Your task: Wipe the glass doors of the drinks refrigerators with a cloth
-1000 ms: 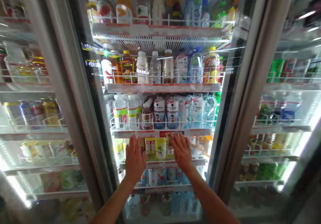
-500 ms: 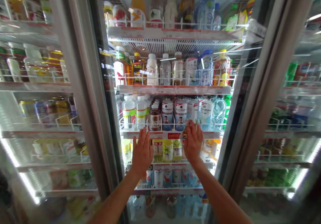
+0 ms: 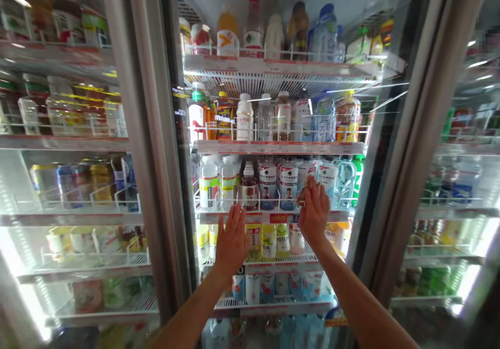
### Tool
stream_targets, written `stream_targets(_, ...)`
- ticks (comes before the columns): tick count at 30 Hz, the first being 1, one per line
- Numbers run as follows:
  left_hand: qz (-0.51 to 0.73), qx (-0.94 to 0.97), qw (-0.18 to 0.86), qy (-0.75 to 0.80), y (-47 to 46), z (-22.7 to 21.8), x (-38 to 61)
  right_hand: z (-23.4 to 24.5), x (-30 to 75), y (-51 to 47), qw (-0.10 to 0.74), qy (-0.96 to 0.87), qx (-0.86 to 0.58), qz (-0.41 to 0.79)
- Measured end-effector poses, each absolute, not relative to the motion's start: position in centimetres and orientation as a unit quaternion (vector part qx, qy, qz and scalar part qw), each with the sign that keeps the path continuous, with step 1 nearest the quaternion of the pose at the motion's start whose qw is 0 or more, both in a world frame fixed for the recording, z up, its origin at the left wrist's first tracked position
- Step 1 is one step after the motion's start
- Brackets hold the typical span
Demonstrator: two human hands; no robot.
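A closed glass door of a drinks fridge stands before me, with shelves of bottles behind it. My left hand lies flat on the glass, fingers outstretched, in front of the row of yellow-labelled bottles. Against the same pane, to the right, my right hand presses a crumpled brownish cloth, most of it hidden under the fingers. White-labelled bottles show behind the glass just left of that hand. A small dark-brown bottle appears above my left fingertips.
Thick metal door frames rise on the left and right. Neighbouring fridge sections hold cans and more bottles. A small blue and yellow sticker is low on the right. Light streaks reflect in the glass.
My right hand with the cloth has slid slightly up and to the right across the glass. My left hand keeps about the same place on it. The whole view has shifted slightly.
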State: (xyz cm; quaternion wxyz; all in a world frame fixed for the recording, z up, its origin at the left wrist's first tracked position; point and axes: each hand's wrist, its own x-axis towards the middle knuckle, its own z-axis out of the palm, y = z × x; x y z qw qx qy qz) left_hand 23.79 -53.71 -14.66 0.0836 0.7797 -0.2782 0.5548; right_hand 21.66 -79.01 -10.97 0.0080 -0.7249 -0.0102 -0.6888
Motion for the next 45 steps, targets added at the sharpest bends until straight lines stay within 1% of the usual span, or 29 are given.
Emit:
stream_targets(2,0.559,0.771,0.088,-0.291,-53.3,-14.3,23.9,-10.7,21.2,-80.3,-0.003,0.01,-0.739,-0.673)
stream_targets(3,0.563,0.768,0.094,-0.291,-53.0,-14.0,24.0,-10.3,20.9,-81.7,0.007,0.041,-0.735,-0.677)
stream_targets(6,0.568,0.767,0.122,-0.273,-52.2,-12.2,24.3,-8.6,20.3,-86.3,0.072,0.14,-0.678,-0.718)
stream_targets(8,0.577,0.761,0.128,-0.266,-51.9,-10.8,24.6,-7.7,20.6,-86.9,0.09,0.144,-0.652,-0.739)
stream_targets(10,0.593,0.75,0.123,-0.265,-51.9,-9.6,25.0,-7.5,21.2,-84.8,0.071,0.097,-0.666,-0.736)
stream_targets(13,0.606,0.743,0.118,-0.259,-52.3,-8.7,25.7,-8.1,21.7,-80.4,0.001,-0.01,-0.713,-0.701)
stream_targets(15,0.604,0.748,0.113,-0.251,-52.5,-8.7,26.0,-8.4,21.4,-79.9,-0.043,-0.065,-0.738,-0.67)
stream_targets(16,0.601,0.752,0.109,-0.247,-52.5,-8.7,26.0,-8.3,21.0,-80.8,-0.051,-0.073,-0.739,-0.668)
stream_targets(18,0.595,0.761,0.094,-0.242,-52.3,-8.7,26.0,-7.6,20.4,-83.9,-0.022,-0.035,-0.712,-0.701)
stream_targets(20,0.591,0.766,0.078,-0.242,-52.1,-8.7,25.8,-6.5,20.4,-86.9,0.042,0.042,-0.657,-0.751)
stream_targets(22,0.592,0.768,0.065,-0.236,-52.0,-8.7,25.7,-5.6,21.0,-87.4,0.085,0.087,-0.62,-0.775)
stream_targets(23,0.593,0.768,0.061,-0.232,-52.0,-8.7,25.7,-5.4,21.4,-86.4,0.087,0.081,-0.621,-0.775)
stream_targets(25,0.596,0.768,0.059,-0.227,-52.1,-8.7,25.7,-5.7,22.0,-82.7,0.058,0.022,-0.647,-0.76)
stream_targets(28,0.597,0.766,0.066,-0.228,-52.4,-8.7,25.7,-7.1,22.2,-77.0,-0.01,-0.097,-0.703,-0.704)
stream_targets(31,0.596,0.767,0.07,-0.227,-52.3,-8.6,25.6,-7.4,21.7,-76.8,-0.049,-0.145,-0.739,-0.656)
stream_targets(33,0.592,0.77,0.07,-0.228,-51.9,-8.5,25.4,-6.4,21.6,-79.7,-0.025,-0.089,-0.716,-0.692)
stream_targets(35,0.593,0.774,0.085,-0.205,-51.0,-8.3,25.4,-4.7,22.0,-82.5,0.045,0.013,-0.648,-0.76)
stream_targets(37,0.594,0.781,0.109,-0.161,-50.1,-8.2,25.5,-3.2,22.9,-82.8,0.108,0.083,-0.587,-0.798)
stream_targets(38,0.591,0.785,0.116,-0.142,-49.6,-8.1,25.7,-2.8,23.4,-81.8,0.118,0.087,-0.583,-0.799)
stream_targets(40,0.581,0.794,0.119,-0.131,-48.9,-8.1,25.9,-2.9,23.9,-77.8,0.088,0.038,-0.621,-0.778)
stream_targets(43,0.577,0.797,0.114,-0.136,-48.5,-8.1,26.1,-4.3,23.8,-71.6,-0.021,-0.119,-0.699,-0.705)
stream_targets(45,0.576,0.799,0.108,-0.138,-48.2,-8.1,26.0,-4.8,23.5,-70.5,-0.068,-0.178,-0.715,-0.672)
